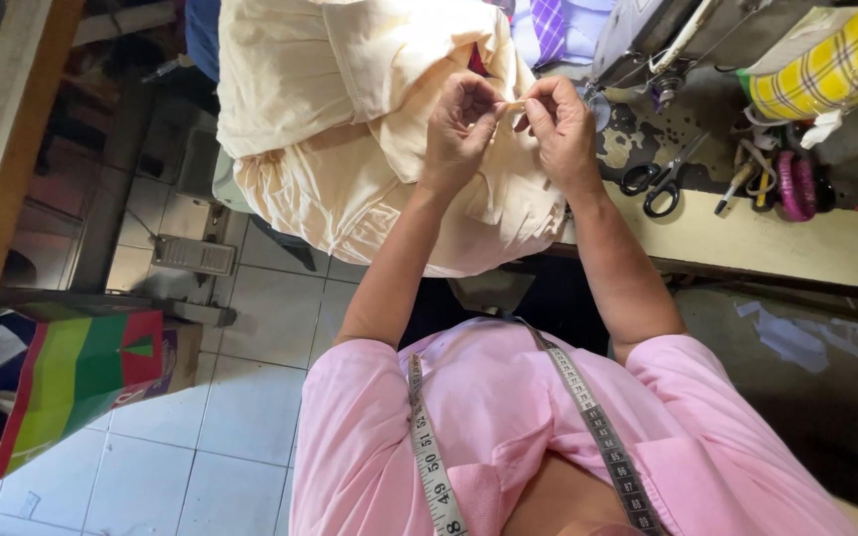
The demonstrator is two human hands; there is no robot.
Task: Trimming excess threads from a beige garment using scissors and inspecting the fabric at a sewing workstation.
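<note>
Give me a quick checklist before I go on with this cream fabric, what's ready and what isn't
1. Left hand pinching the cream fabric: ok.
2. Right hand gripping the same small fold: ok.
3. Needle or pin between the fingertips: cannot tell, too small.
4. Scissors within reach on the table: ok.
5. Fabric fully supported: not ok, part hangs over the table edge.
6. Tape measure out of the way around the neck: ok.

Striped shopping bag on the tiled floor at eight o'clock, green, red, yellow and blue bands (mouth open), no labels or screens
</note>
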